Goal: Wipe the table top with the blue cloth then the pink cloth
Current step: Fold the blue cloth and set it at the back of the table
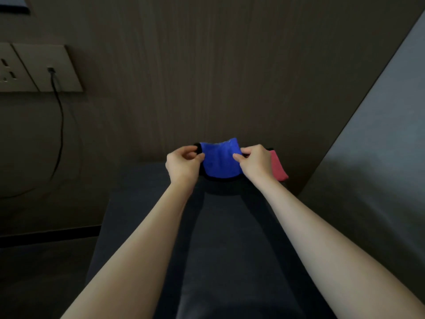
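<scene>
A blue cloth [219, 160] with a dark border is held up at the far end of the narrow dark table top [230, 238], close to the wall. My left hand [182, 165] pinches its left edge and my right hand [256, 162] pinches its right edge, so the cloth sags between them. A pink cloth [278, 168] lies on the table just right of my right hand, partly hidden behind it.
A wood-panelled wall [207, 77] rises directly behind the cloths. A wall socket plate [39, 67] at the left has a black cable [60, 125] hanging from it. A grey slanted panel [372, 169] borders the table on the right. Dark floor lies to the left.
</scene>
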